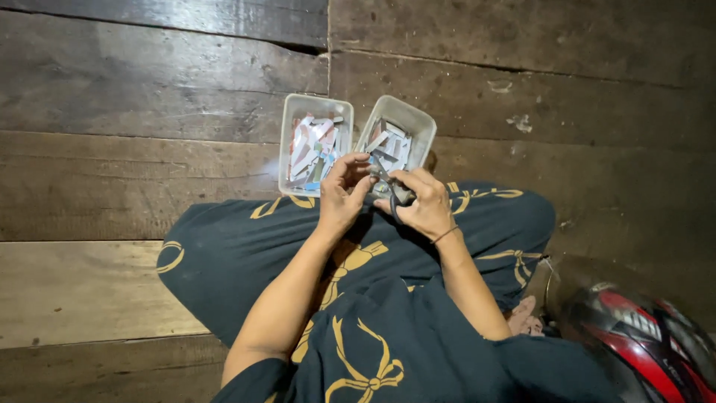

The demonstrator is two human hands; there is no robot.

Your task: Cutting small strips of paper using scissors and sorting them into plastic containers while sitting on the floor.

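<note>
- Dark fabric w/ gold bow print [373, 336] sat nearest the lens, covering the person's crossed legs on the wooden floor [112, 186].
- Right hand [421, 203] was clenched round small dark scissors [394, 195]; the handle loop showed below the fingers, blades pointing toward the left hand.
- Left hand [341, 195] pinched a small paper slip [371, 173] betw. thumb and fingertips, just above the lap and right at the near edge of the trays. Slip mostly hidden by fingers; exact shape unclear.
- Slip looked thin, light and floppy, easy to crease or drop – prob. best pinched near one end, flat betw. two fingertips, so the rest stays free for the blades.
- Scissors looked stiff and hard, held by the loops.
- Just beyond the hands: two clear plastic trays side by side on the floor, touching or nearly so. Left tray [287, 142] held a heap of white/red/blue paper scraps [313, 149]; right tray [425, 123], tilted, held similar cut pieces [391, 145].
- Further out, lower right: red-and-black helmet [641, 336] beside the knee.
</note>
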